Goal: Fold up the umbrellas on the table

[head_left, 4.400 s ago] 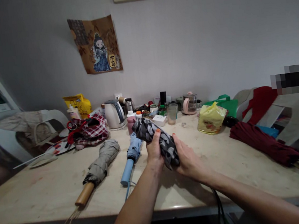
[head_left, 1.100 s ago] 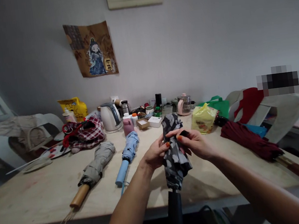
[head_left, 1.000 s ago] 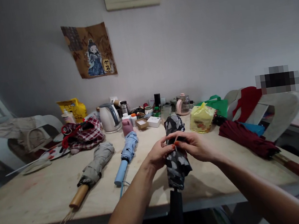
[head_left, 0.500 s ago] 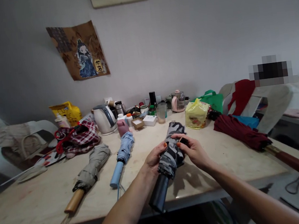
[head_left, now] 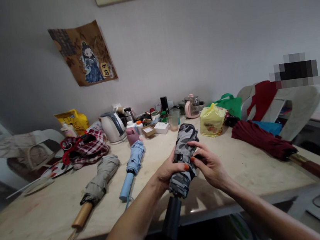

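Observation:
A folded grey camouflage umbrella (head_left: 185,136) with a black handle (head_left: 172,216) is held over the table's front edge, its handle pointing down toward me. My left hand (head_left: 170,169) wraps its left side, the thumb lying across the cloth below a dark strap patch. On the other side my right hand (head_left: 209,164) grips the cloth with thumb and fingers bent; a dark bit, perhaps the strap end, shows by these fingers. To the left lie a light blue umbrella (head_left: 135,158) and a grey umbrella (head_left: 105,177) with a wooden handle. A dark red umbrella (head_left: 261,140) rests at the right.
Along the back of the table (head_left: 231,181) stand a white kettle (head_left: 112,127), a glass pot (head_left: 192,106), small boxes and bottles. A yellow plastic bag (head_left: 212,120) and a checked cloth bag (head_left: 90,146) flank them. Chairs stand at both sides; a blurred person's head is at right.
My left thumb has moved across the front of the camouflage umbrella. The dark strap end by my right fingers has gone down against the cloth. The view has shifted slightly.

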`<state>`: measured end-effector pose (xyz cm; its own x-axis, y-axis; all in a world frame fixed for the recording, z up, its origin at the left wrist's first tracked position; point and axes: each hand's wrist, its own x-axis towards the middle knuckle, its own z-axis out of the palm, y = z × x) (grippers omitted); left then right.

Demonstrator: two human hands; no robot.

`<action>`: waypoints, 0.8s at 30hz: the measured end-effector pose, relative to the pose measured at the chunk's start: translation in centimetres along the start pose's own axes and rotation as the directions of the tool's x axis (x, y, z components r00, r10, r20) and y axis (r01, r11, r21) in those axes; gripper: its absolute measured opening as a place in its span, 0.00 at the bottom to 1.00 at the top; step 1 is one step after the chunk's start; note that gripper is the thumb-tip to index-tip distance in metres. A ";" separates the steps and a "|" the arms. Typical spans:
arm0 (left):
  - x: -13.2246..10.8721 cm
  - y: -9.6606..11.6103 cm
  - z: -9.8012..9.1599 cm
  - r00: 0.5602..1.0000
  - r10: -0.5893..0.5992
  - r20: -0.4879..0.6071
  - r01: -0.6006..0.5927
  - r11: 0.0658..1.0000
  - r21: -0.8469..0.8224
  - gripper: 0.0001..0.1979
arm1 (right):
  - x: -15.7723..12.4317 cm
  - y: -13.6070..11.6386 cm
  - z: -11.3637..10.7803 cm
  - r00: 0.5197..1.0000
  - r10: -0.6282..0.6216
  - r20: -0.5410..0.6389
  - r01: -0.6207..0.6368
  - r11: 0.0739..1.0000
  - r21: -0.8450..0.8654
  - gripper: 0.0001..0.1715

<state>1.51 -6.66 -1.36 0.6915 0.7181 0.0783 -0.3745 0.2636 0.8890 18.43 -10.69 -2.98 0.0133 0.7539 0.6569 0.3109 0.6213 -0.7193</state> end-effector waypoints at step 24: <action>-0.7 3.7 -5.6 0.985 0.038 -0.169 -0.023 0.996 0.087 0.20 | 5.4 5.9 1.1 0.786 0.551 0.280 -0.580 0.814 0.025 0.26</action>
<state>-3.83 -2.61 -0.66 0.5624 0.8262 0.0341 -0.3352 0.1901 0.9228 19.25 -2.77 -3.93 -0.0848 0.9948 0.0567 0.2221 0.0743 -0.9722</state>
